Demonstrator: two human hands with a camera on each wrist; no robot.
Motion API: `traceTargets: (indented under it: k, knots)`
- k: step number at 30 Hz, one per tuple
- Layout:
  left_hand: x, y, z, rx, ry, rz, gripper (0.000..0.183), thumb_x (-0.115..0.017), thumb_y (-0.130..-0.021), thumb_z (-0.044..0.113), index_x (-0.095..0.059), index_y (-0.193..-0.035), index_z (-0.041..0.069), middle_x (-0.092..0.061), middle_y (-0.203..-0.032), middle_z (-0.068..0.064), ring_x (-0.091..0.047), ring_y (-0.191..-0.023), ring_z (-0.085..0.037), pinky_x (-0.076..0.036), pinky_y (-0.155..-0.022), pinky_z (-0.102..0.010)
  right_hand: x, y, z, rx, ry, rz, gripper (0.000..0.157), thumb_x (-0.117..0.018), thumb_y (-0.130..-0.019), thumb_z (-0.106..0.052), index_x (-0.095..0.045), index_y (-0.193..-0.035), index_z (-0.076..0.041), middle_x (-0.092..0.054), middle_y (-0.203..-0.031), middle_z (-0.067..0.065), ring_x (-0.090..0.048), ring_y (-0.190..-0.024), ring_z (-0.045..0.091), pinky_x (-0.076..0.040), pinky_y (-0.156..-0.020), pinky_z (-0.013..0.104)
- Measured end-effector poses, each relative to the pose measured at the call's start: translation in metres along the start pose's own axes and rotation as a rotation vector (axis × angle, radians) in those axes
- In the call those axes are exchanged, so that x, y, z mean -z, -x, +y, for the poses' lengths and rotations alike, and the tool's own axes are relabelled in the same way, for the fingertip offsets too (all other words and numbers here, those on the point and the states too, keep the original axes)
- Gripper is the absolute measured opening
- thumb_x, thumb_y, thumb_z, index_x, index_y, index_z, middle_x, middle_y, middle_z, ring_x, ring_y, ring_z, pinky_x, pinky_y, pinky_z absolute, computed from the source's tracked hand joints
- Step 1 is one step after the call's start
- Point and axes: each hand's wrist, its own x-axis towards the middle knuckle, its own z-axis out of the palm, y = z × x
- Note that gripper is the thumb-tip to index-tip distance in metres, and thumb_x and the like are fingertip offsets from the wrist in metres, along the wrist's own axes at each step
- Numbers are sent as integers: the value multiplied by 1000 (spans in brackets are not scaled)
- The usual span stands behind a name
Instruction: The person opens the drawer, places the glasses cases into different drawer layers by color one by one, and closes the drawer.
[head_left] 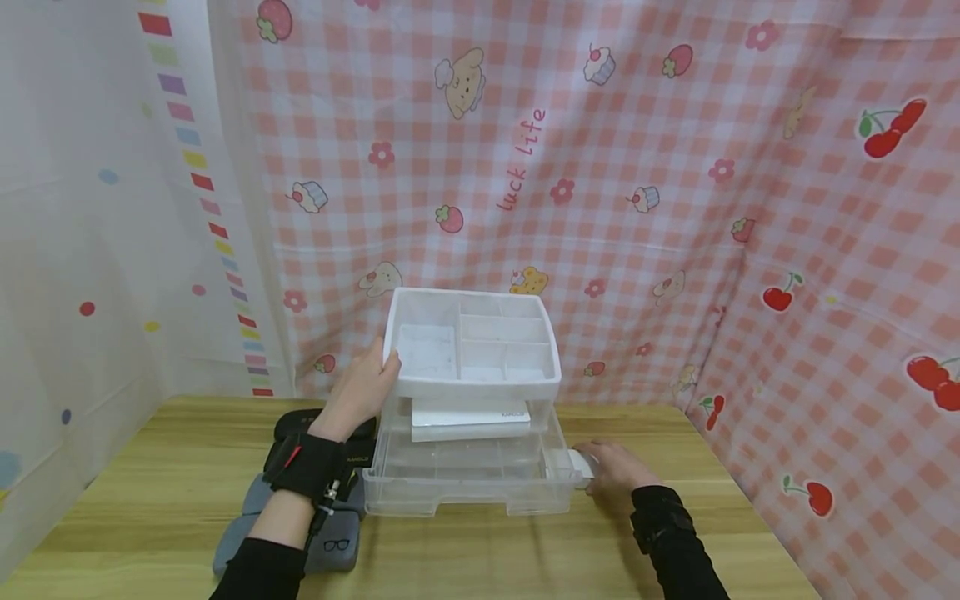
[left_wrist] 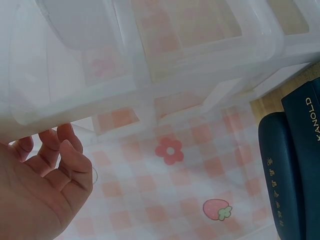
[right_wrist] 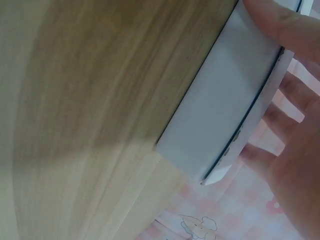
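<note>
A clear plastic drawer organizer (head_left: 551,417) with a white divided top tray (head_left: 477,387) stands on the table. Its lower clear drawer (head_left: 472,497) is pulled out toward me. My left hand (head_left: 362,390) grips the tray's left rim, thumb over the edge; in the left wrist view its fingers curl against the translucent side. At the organizer's right side, my right hand (head_left: 621,468) holds a white box (right_wrist: 220,95), thumb on one face and fingers on the opposite one. Inside the organizer, above the drawer, lies a white lettered box (head_left: 468,419).
Left of the organizer are dark cases (left_wrist: 280,175), one lettered KANOLD, and grey soft cases (head_left: 330,542), one with a glasses print. A checked curtain (head_left: 465,167) hangs behind the wooden table (head_left: 450,567) and continues along the right side; a white dotted curtain (head_left: 90,250) hangs left.
</note>
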Motion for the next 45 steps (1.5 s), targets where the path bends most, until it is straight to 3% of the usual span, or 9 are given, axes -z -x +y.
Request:
traceTargets:
  k: [5, 8, 12, 21, 28, 31, 35, 45]
  knots:
    - [0, 0, 0, -7, -7, 4, 48, -29, -101, 30, -31, -140, 1, -56, -104, -18, -48, -73, -24, -39, -64, -34, 4, 3, 0, 11, 32, 0, 60, -84, -65, -5, -60, -121, -4, -62, -109, 11, -59, -95, 27, -48, -83, 47]
    - [1, 0, 0, -3, -3, 0, 47, -29, -101, 30, -33, -138, 1, -53, -92, -15, -46, -68, -23, -37, -60, -32, 9, 5, -1, 34, 59, 29, 61, -83, -66, -6, -58, -122, -2, -63, -109, 13, -59, -95, 27, -49, -83, 46]
    - [0, 0, 0, 9, 3, 0, 39, -29, -101, 30, -39, -126, 1, -35, -74, -6, -38, -60, -21, -33, -54, -31, 20, 9, -6, 87, 111, 92, 59, -82, -67, -5, -58, -120, 0, -64, -109, 15, -61, -94, 28, -50, -81, 44]
    - [-1, 0, 0, 10, -15, -2, 36, -28, -101, 29, -41, -118, 0, -32, -74, -4, -40, -62, -21, -32, -54, -30, 56, 23, -28, 148, 259, 206, 54, -82, -70, -11, -59, -119, -5, -64, -109, 14, -62, -93, 30, -51, -77, 46]
    - [-2, 0, -1, 5, 8, -14, 38, -28, -102, 29, -38, -124, 0, -33, -74, -5, -38, -60, -21, -32, -53, -30, 82, 36, -48, 166, 366, 296, 59, -83, -70, -15, -59, -123, -7, -64, -113, 14, -61, -98, 35, -50, -73, 50]
    - [-1, 0, -1, -1, 4, -10, 41, -29, -101, 29, -36, -129, 0, -44, -82, -11, -43, -65, -22, -35, -56, -32, 93, 41, -55, 197, 404, 342, 60, -84, -69, -15, -59, -123, -7, -64, -114, 15, -60, -101, 37, -49, -78, 52]
    - [-1, 1, -1, -5, -1, -7, 48, -29, -101, 30, -31, -139, 0, -54, -107, -19, -50, -77, -26, -40, -65, -35, 108, 48, -67, 203, 447, 390, 62, -84, -69, -16, -58, -124, -8, -64, -114, 15, -59, -106, 38, -47, -86, 54]
    - [-1, 0, -1, 9, -2, -8, 46, -28, -101, 32, -34, -134, 0, -54, -109, -19, -50, -81, -26, -39, -67, -35, 138, 67, -98, 182, 511, 501, 63, -83, -69, -14, -56, -125, -8, -62, -113, 15, -58, -102, 38, -45, -87, 55]
